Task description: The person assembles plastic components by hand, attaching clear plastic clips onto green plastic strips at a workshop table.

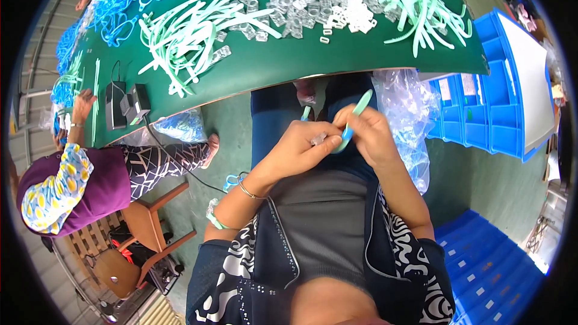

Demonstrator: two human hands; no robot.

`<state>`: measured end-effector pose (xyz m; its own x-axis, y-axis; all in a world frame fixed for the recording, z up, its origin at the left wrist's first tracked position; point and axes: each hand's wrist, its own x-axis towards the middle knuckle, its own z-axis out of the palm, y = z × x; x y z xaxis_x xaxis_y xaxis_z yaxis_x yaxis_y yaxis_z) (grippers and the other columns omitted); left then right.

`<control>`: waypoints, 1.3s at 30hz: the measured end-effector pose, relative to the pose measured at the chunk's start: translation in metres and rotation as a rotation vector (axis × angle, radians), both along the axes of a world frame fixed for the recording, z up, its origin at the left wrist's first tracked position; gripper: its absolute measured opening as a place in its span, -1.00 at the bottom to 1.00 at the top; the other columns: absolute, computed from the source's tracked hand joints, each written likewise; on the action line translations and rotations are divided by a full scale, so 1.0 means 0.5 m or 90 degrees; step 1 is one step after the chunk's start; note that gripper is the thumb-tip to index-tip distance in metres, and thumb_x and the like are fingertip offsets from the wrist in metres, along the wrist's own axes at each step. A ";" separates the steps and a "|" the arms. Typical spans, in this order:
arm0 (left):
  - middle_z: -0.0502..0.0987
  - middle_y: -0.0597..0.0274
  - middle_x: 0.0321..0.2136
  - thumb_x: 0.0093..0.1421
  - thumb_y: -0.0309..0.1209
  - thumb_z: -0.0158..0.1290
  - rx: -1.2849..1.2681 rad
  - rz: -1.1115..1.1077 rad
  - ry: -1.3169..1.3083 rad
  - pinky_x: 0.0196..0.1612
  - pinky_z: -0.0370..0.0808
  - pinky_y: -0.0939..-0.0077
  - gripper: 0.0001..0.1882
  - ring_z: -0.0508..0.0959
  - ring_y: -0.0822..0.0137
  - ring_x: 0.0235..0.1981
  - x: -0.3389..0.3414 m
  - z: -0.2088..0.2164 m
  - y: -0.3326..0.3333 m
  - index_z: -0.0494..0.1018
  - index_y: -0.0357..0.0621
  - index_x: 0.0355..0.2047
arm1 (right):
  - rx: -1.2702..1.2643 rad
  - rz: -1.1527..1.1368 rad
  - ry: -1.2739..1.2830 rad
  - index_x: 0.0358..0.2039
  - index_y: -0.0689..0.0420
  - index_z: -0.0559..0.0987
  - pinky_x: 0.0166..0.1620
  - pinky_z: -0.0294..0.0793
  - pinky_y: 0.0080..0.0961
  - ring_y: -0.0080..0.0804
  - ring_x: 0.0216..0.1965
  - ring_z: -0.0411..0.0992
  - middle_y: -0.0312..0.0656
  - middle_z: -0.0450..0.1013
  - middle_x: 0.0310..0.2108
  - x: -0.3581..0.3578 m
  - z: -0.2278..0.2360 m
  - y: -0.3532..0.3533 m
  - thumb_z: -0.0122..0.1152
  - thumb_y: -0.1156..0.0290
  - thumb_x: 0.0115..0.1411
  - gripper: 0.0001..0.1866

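Note:
In front of my lap, my right hand [371,133] is closed on a mint-green strap [362,103], whose tip sticks up past the fingers. A blue part [347,133] shows along the strap between my two hands. My left hand [308,144] also grips the strap, its fingers wrapped round, and a small clear plastic piece [318,139] shows at its thumb. A short green end pokes out above the left knuckles. How the pieces join is hidden by my fingers.
On the green table [241,72] lie mint-green straps [180,39], clear plastic pieces [298,9], white buckles [352,16] and blue frames [114,24]. Blue crates [463,102] stand at the right, beside a clear bag [403,108]. A co-worker [72,174] sits at left near a black box [138,101].

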<state>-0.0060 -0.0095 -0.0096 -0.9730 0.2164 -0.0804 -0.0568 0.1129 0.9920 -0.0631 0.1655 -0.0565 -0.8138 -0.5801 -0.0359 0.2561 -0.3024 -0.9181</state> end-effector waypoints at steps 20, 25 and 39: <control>0.46 0.29 -0.56 0.21 -0.47 -0.03 -0.030 -0.110 -0.166 -0.44 0.33 0.66 -0.83 0.39 0.56 -0.50 -0.072 0.030 0.033 0.49 -0.32 -0.30 | 0.413 -0.249 0.443 -0.35 0.21 0.48 -0.54 0.32 -0.38 -0.11 -0.60 0.41 -0.04 0.39 -0.63 -0.111 0.036 0.025 0.04 0.43 0.20 -0.88; 0.49 0.14 -0.37 0.12 -0.55 0.03 -0.249 0.155 0.184 -0.36 0.40 0.50 -0.84 0.48 0.37 -0.41 -0.126 0.032 0.006 0.49 -0.24 -0.27 | 0.288 -0.271 0.491 -0.35 0.28 0.47 -0.43 0.33 -0.58 -0.44 -0.52 0.37 -0.22 0.40 -0.53 -0.133 0.030 0.043 -0.01 0.43 0.24 -0.83; 0.39 0.36 -0.62 0.11 -0.44 0.08 -0.250 0.260 0.221 -0.59 0.31 0.56 -0.90 0.41 0.46 -0.63 -0.211 0.008 -0.024 0.45 -0.22 -0.42 | 0.292 -0.192 0.272 -0.35 0.23 0.43 -0.51 0.20 -0.66 -0.65 -0.59 0.19 -0.33 0.27 -0.64 -0.117 0.080 0.008 0.00 0.43 0.24 -0.87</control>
<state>-0.1117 -0.0217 -0.0055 -0.9540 -0.1573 0.2552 0.1439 0.5064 0.8502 -0.1213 0.1694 -0.0166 -0.9341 -0.3300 0.1364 -0.1911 0.1391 -0.9717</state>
